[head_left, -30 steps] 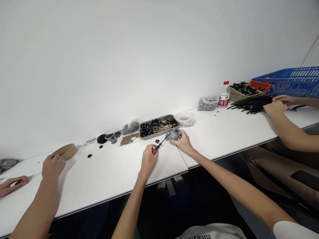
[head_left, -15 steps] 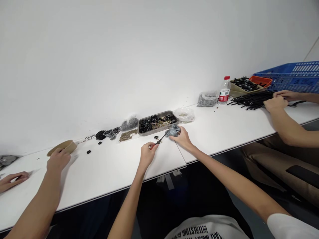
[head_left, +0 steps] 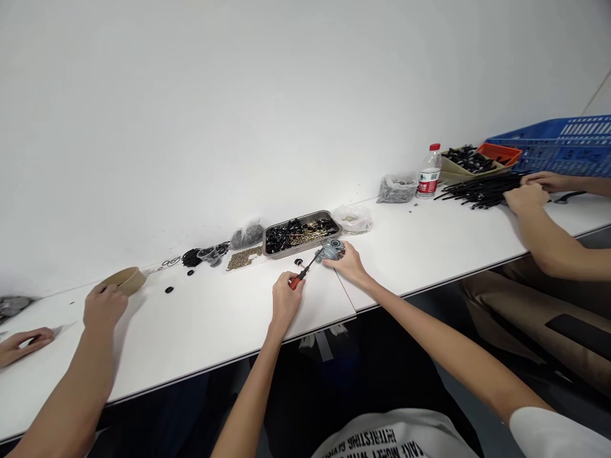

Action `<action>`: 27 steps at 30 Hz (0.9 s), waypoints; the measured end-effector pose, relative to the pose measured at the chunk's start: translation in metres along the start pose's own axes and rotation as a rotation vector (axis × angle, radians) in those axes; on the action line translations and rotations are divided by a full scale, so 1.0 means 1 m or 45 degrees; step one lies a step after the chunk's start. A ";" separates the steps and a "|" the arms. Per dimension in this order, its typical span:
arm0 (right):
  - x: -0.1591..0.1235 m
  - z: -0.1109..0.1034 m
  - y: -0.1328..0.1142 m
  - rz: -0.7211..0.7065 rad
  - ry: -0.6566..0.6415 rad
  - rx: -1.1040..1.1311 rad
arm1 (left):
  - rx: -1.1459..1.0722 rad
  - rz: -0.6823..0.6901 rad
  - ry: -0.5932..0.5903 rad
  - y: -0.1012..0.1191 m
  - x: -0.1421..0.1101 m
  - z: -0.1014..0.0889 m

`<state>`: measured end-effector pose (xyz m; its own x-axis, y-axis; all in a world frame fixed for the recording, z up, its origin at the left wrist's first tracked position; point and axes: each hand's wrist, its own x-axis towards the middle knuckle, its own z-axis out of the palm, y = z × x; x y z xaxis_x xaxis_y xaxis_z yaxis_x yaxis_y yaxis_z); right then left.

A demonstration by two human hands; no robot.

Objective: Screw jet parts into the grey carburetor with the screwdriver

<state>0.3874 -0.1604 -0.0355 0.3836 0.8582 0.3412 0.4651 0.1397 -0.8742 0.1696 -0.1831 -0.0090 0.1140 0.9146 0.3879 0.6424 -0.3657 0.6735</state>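
My left hand (head_left: 286,292) is closed around the red and black handle of a screwdriver (head_left: 298,279). Its thin shaft points up and to the right, the tip at a grey metal part (head_left: 330,249) with a round opening on top. Fingers of my right hand (head_left: 352,263) grip that grey part from the right, holding it on or just above the table; I cannot tell which. A small black fitting (head_left: 298,262) lies just left of the shaft. Behind the grey part stands a metal tray (head_left: 272,256) of black pieces and brass-coloured screws.
Small brass pieces (head_left: 244,258), a bag of dark parts (head_left: 247,235) and a clear cup (head_left: 210,256) lie left of the tray. A co-worker's hand (head_left: 105,305) holds a tan ring-shaped item (head_left: 136,280). Rightward are a plastic bottle (head_left: 429,173), black tubes (head_left: 482,189) and another person's hands (head_left: 527,197).
My left hand has shifted slightly right and rolled, showing more of the red handle. My right hand and the grey part stay nearly in place. The co-worker's hand at left moved slightly left.
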 end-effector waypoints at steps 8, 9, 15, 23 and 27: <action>0.001 0.001 0.005 -0.045 -0.005 -0.033 | 0.097 0.078 0.004 0.009 -0.001 -0.005; 0.000 0.001 0.005 -0.047 -0.005 -0.037 | 0.132 0.100 0.012 0.010 -0.002 -0.004; 0.000 0.002 0.002 -0.044 -0.003 -0.044 | -0.008 0.007 0.035 0.004 -0.004 0.004; 0.001 0.003 0.006 -0.056 -0.006 -0.040 | -0.060 -0.027 -0.133 -0.003 0.002 -0.006; 0.002 0.003 0.006 -0.051 -0.001 -0.044 | -0.067 0.043 -0.098 -0.005 -0.001 -0.002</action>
<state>0.3887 -0.1567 -0.0415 0.3636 0.8527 0.3751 0.5070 0.1566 -0.8476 0.1645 -0.1827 -0.0115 0.1943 0.9112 0.3632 0.5969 -0.4036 0.6934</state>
